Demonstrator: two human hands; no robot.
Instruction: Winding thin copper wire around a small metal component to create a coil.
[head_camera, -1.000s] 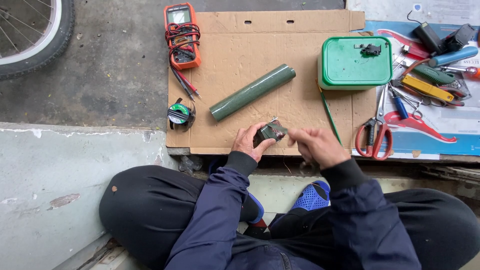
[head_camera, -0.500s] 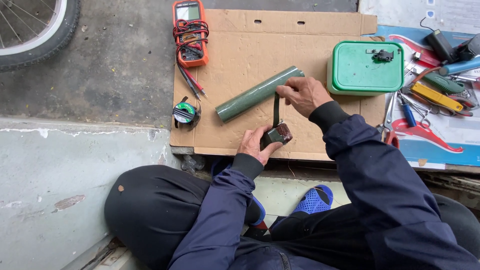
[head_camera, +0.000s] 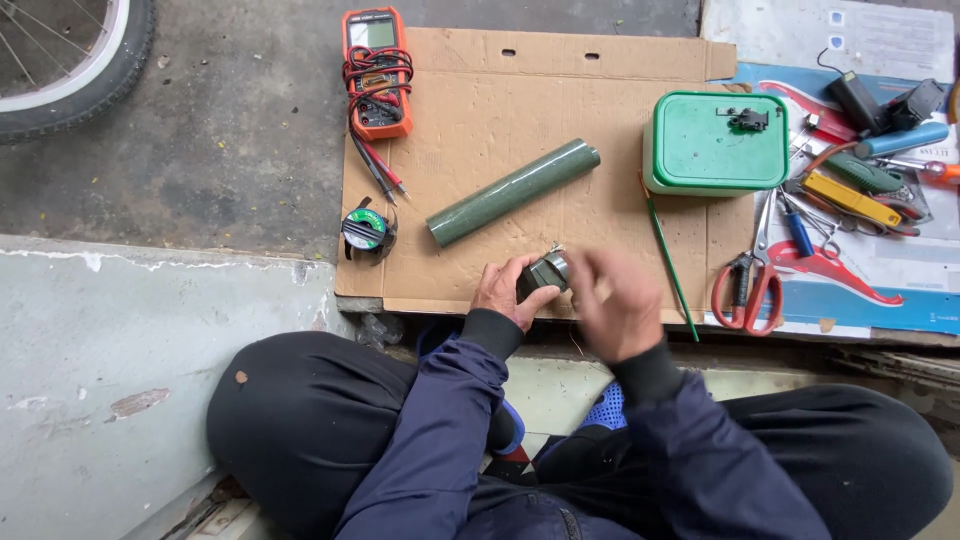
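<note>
Head view: left hand (head_camera: 503, 290) grips the small dark part (head_camera: 545, 273); blurred right hand (head_camera: 612, 303), grip unclear, might knock it loose

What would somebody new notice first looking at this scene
Both hands meet at the near edge of the cardboard sheet: the left hand holds a small dark part, and the blurred right hand is beside it. A dark green tube lies slanted mid-sheet, with an orange multimeter at the far left corner. A green-lidded box sits right, red-handled scissors below it.
</note>
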